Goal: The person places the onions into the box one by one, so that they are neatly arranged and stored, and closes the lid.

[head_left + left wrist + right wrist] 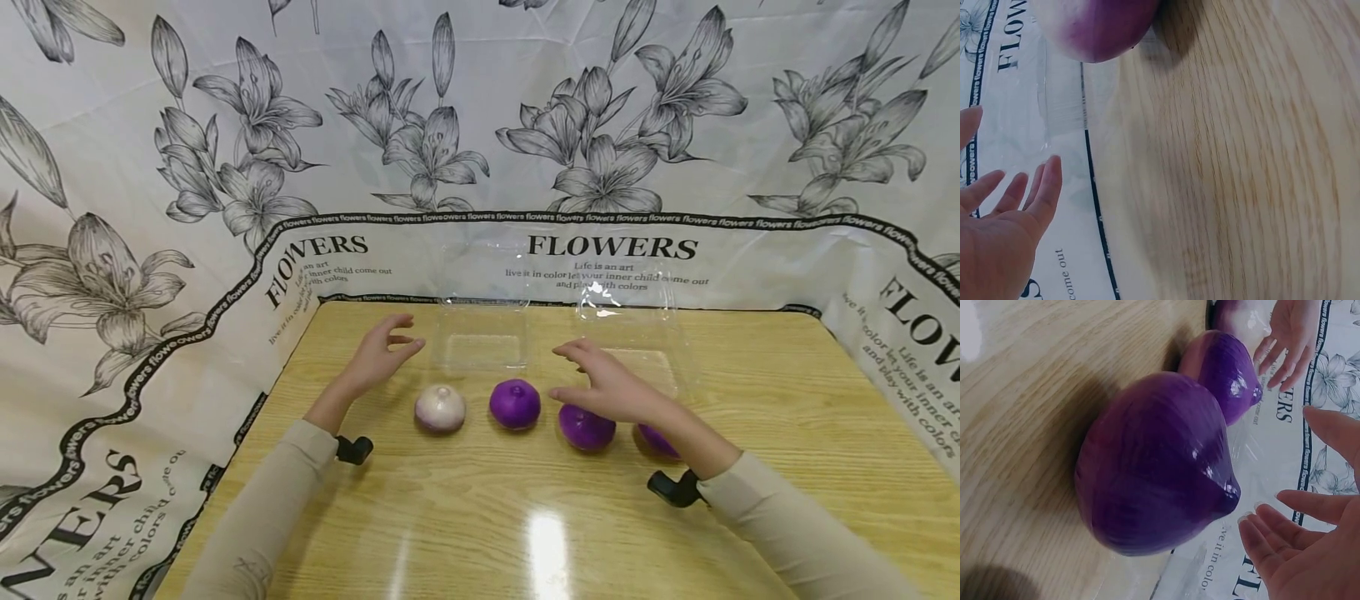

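My left hand (381,354) hovers open left of a clear plastic box (480,367), thumb and fingers apart and holding nothing. Just to the right and in front of it sits a whitish onion (440,409) with a purple-tinged base, seen large in the left wrist view. Three purple onions continue the row: one in the middle (515,404), one (587,429) partly under my right hand (607,387), and one (658,442) mostly hidden by the right forearm. The right hand's fingers are spread loosely above that second purple onion, with nothing between them.
A second clear plastic box (675,367) stands at the back behind my right hand; both boxes have raised lids leaning toward the flower-printed cloth (450,167). The wooden table (450,517) has a glare spot near the front. A black camera mount sits on each wrist.
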A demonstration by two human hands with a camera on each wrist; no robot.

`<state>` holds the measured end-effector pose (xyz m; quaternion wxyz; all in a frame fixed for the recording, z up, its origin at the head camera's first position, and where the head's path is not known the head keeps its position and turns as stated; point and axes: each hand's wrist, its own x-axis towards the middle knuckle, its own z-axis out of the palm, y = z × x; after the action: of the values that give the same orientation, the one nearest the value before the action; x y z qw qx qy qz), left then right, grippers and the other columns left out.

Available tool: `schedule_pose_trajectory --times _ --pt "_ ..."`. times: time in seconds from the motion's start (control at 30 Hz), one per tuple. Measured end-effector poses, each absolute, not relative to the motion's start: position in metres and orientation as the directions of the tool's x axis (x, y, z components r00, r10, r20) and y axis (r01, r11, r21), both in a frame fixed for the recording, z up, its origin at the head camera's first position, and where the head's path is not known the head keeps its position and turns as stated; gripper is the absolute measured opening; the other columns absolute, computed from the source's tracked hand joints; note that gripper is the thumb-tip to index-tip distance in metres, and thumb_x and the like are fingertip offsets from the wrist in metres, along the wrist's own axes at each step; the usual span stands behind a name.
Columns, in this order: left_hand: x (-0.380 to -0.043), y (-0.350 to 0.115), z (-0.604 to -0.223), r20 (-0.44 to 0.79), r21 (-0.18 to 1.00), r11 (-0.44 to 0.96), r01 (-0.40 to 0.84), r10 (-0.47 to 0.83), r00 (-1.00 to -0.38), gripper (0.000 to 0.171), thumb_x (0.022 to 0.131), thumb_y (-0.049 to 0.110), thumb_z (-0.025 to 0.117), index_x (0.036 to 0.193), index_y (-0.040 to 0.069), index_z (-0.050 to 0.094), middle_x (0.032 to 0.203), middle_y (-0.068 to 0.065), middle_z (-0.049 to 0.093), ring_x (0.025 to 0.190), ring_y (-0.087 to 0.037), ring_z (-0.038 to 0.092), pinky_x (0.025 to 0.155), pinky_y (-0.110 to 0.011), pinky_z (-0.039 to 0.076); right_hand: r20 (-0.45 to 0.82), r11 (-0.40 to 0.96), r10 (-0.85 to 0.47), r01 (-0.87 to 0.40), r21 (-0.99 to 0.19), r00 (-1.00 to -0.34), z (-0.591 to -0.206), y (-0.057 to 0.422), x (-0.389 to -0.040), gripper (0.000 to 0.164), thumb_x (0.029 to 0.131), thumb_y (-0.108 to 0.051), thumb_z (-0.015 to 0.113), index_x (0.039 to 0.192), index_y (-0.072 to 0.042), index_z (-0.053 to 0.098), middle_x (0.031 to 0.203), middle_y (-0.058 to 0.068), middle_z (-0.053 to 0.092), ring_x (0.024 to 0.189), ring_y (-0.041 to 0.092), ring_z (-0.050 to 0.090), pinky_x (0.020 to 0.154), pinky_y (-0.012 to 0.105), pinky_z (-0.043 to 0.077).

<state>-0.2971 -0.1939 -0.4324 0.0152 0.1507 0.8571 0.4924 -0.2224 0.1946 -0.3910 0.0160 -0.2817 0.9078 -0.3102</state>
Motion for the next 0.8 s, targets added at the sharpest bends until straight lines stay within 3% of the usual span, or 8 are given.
schedule_pose_trajectory --times 0.43,0.8 --pt "-0.301 -0.189 -0.433 0.06 0.896 0.413 0.162 0.248 -0.967 0.059 0.102 0.02 0.066 0.152 0.001 0.041 0.15 -0.025 0.045 0.127 -0.04 0.058 0.102 -0.048 0.059 0.098 0.649 -0.538 -0.485 -0.586 -0.838 -0.401 0.18 -0.225 0.067 0.094 -0.03 0.075 0.141 0.011 0.05 0.137 0.03 0.051 0.118 0.046 0.056 0.098 0.058 0.057" --pt "-0.306 -0.181 -0.44 0.057 0.929 0.338 0.15 0.269 -0.962 0.055 0.102 0.007 0.063 0.15 -0.005 0.039 0.146 -0.032 0.043 0.124 -0.044 0.058 0.1 -0.044 0.061 0.062 0.693 -0.544 -0.49 -0.529 -0.837 -0.407 0.163 -0.226 0.068 0.092 -0.037 0.075 0.138 0.009 0.054 0.14 0.028 0.052 0.129 0.047 0.052 0.113 0.065 0.045"
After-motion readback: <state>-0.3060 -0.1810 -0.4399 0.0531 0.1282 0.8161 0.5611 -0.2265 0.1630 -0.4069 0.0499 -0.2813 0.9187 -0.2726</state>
